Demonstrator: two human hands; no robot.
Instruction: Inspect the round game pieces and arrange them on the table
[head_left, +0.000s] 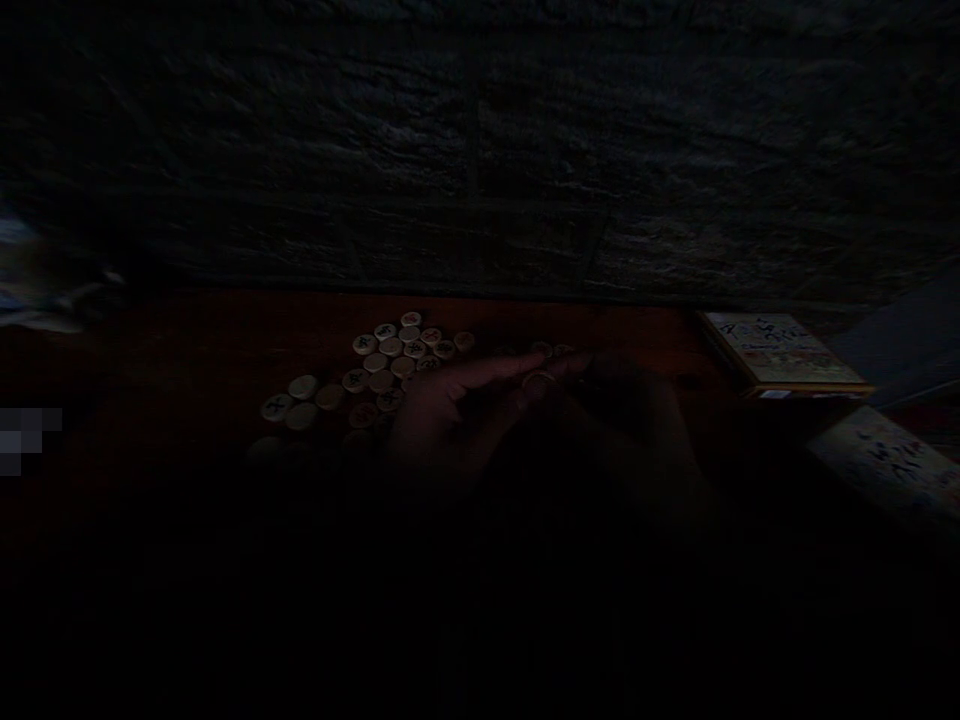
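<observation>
Round wooden Chinese chess pieces (381, 381) lie close together on a reddish-brown wooden table, some with characters showing and some blank side up. My left hand (450, 410) reaches over the right side of this group, its thumb and index finger pinched at one Chinese chess piece (538, 380). From the right, my right hand (630, 410) meets it, with fingertips closed at the same piece. Just behind the fingertips, a couple more pieces are partly hidden. Deep shadow covers the lower parts of both hands.
A dark stone-textured wall (465, 180) rises behind the table. At the right lies a flat box (791, 350) with printed characters, and nearer is a similar printed lid or box (892, 455). A pale blurred object (45, 275) is at the left edge.
</observation>
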